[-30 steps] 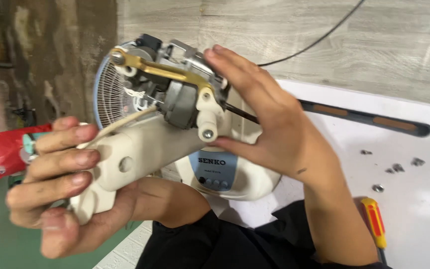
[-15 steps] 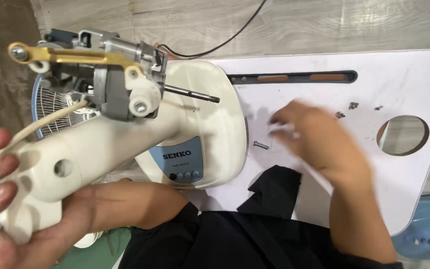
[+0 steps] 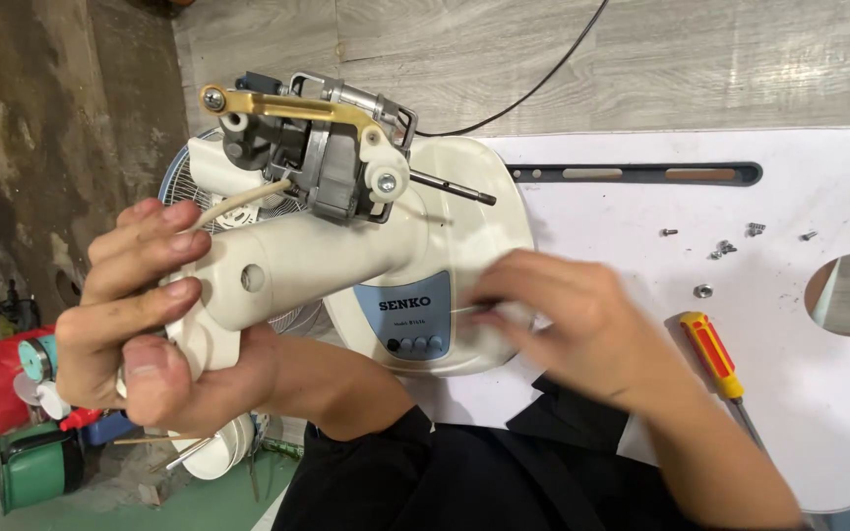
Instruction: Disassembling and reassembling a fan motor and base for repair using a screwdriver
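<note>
The left hand point(image 3: 150, 315) stays clenched on the fan neck point(image 3: 287, 265) while the right hand point(image 3: 563, 315), grip unclear, has returned from the screws point(image 3: 730, 246) toward it.

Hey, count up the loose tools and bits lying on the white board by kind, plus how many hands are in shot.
Screwdriver, red and yellow handle: 1
Small screws and washers, scattered: about 6
Hands: 2, left hand, right hand
Total: about 9
</note>
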